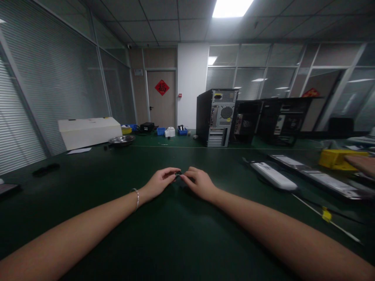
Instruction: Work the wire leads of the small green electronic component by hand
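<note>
A small dark piece with light specks sits between my two hands, low over the green tabletop; its kind is too small to make out. My left hand, with a silver bracelet at the wrist, pinches it between thumb and fingers. From the other side my right hand has its thumb and fingertips closed at the piece's right end. Part of the piece is hidden by the fingertips.
Computer towers stand at the back right. A white power strip, metal-cased parts and a yellow bin lie to the right. A white box, a metal bowl and blue bins stand along the back.
</note>
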### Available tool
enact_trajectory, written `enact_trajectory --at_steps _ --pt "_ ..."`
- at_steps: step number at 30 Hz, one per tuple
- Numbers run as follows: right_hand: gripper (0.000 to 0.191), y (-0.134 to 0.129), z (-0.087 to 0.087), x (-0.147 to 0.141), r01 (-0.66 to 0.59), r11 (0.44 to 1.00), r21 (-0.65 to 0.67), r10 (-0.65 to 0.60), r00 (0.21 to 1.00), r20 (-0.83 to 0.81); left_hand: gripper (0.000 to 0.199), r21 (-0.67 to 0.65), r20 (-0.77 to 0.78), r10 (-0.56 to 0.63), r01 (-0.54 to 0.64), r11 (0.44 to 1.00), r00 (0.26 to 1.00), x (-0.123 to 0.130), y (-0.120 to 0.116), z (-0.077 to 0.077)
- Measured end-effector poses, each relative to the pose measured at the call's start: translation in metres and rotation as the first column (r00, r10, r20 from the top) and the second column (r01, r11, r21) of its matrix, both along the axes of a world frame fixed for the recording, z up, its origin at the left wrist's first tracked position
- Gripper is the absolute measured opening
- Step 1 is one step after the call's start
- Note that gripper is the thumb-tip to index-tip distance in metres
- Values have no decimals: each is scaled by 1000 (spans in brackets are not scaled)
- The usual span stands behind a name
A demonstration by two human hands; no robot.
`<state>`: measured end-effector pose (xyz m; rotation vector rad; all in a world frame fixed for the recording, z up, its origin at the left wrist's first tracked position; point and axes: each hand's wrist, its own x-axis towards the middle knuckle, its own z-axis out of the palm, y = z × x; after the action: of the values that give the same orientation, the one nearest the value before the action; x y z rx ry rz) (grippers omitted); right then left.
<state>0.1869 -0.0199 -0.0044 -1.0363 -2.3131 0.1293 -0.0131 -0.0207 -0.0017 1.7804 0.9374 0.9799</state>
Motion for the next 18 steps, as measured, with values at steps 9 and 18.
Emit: enact_trajectory --at_steps 9,18 --pt "31 -3 2 1 0 1000 -15 0 1000 3 29 203 -132 60 -32 979 989 -4 -2 3" --pt "31 -2 1 1 15 1000 -11 -15 1000 15 27 207 -143 76 -45 977 987 -5 -3 7"
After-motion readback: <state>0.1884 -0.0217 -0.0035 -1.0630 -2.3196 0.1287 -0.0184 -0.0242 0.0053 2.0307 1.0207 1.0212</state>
